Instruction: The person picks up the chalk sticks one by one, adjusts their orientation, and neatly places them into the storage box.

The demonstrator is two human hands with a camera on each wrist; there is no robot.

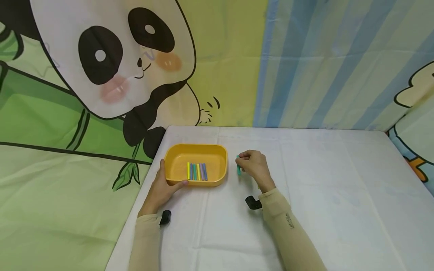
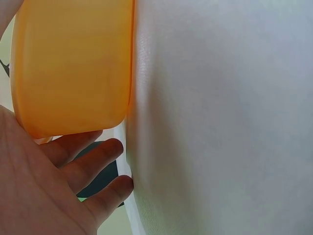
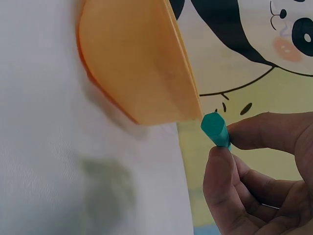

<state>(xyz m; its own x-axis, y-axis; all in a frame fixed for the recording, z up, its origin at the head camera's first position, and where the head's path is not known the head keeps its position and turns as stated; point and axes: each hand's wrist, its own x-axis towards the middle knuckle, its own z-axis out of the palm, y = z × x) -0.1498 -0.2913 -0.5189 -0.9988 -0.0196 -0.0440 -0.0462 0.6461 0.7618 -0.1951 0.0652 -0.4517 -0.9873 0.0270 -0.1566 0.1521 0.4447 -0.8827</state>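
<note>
A shallow yellow plastic tray (image 1: 220, 180) sits on the white-covered table. Inside it lies a row of several thin sticks (image 1: 198, 171) in yellow, blue, teal and purple. My left hand (image 1: 162, 190) holds the tray's near left corner, thumb along the front rim and fingers at the left end. In the left wrist view the fingers (image 2: 93, 166) lie against the tray's end wall (image 2: 73, 73). To the right of the tray, my right hand (image 1: 254, 165) pinches a teal six-sided stick (image 3: 215, 128) between thumb and forefinger, raised over the table.
A small yellow bit (image 1: 258, 186) shows beside my right wrist, mostly hidden by it. The white tablecloth (image 1: 339, 195) stretches to the right. Behind the table hangs a printed panda cloth (image 1: 220, 75). Black wrist cameras (image 1: 253, 203) sit at both cuffs.
</note>
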